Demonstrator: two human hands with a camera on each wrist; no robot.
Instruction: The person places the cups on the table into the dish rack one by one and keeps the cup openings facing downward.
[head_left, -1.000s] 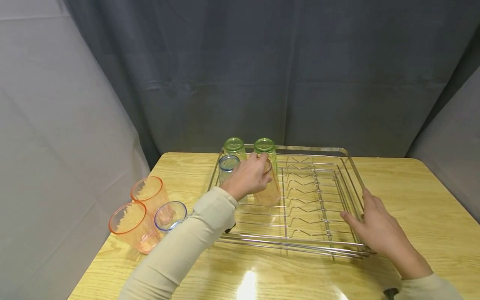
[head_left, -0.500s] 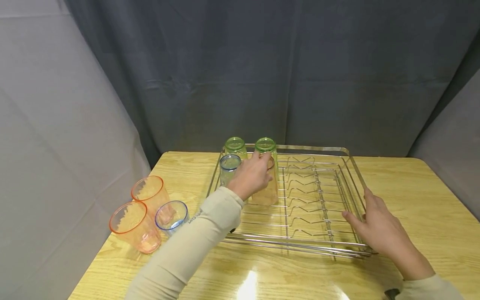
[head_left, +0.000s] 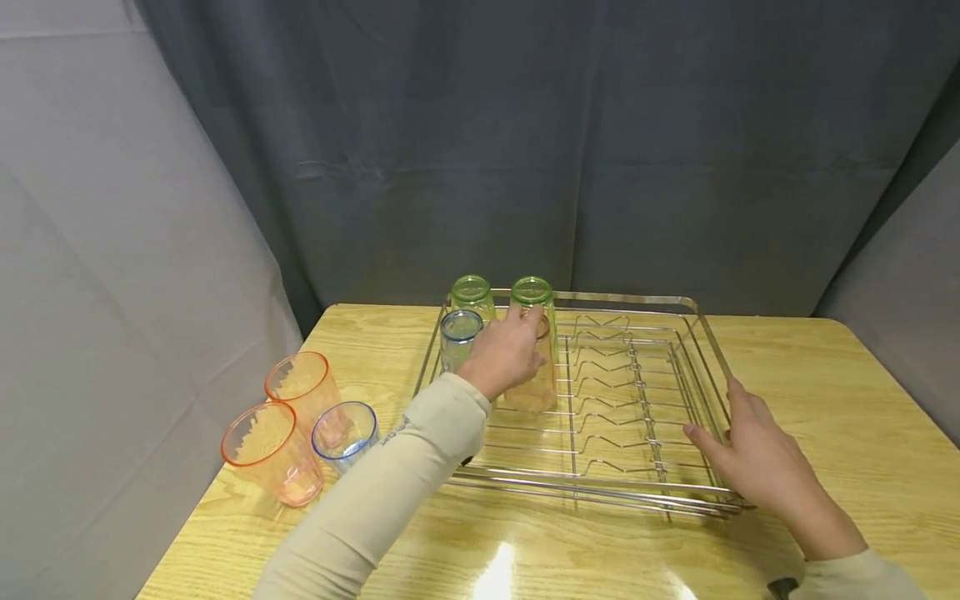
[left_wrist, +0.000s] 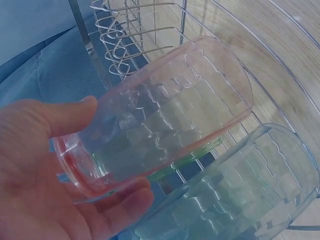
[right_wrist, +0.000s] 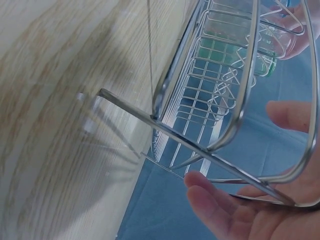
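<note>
The head view showed my left hand (head_left: 502, 354) over the base of an upside-down orange tumbler (head_left: 532, 392), in the left half of a wire rack (head_left: 622, 298) on the wood-grain counter (head_left: 825, 400). My thumb and fingers pinched that base from opposite sides; I couldn't tell whether its mouth rested fully on the wires. Just behind it was one green tumbler (head_left: 532, 290), and to its left an upturned blue tumbler (head_left: 461, 325), with a second green tumbler (head_left: 472, 289) behind that. My right hand (head_left: 765, 454) touched the rack's right end, thumb spread from relaxed fingers. Left of the rack stood a near orange tumbler (head_left: 277, 473), a far orange tumbler (head_left: 322, 402) and a blue-rimmed tumbler (head_left: 345, 443), all mouth up.
</note>
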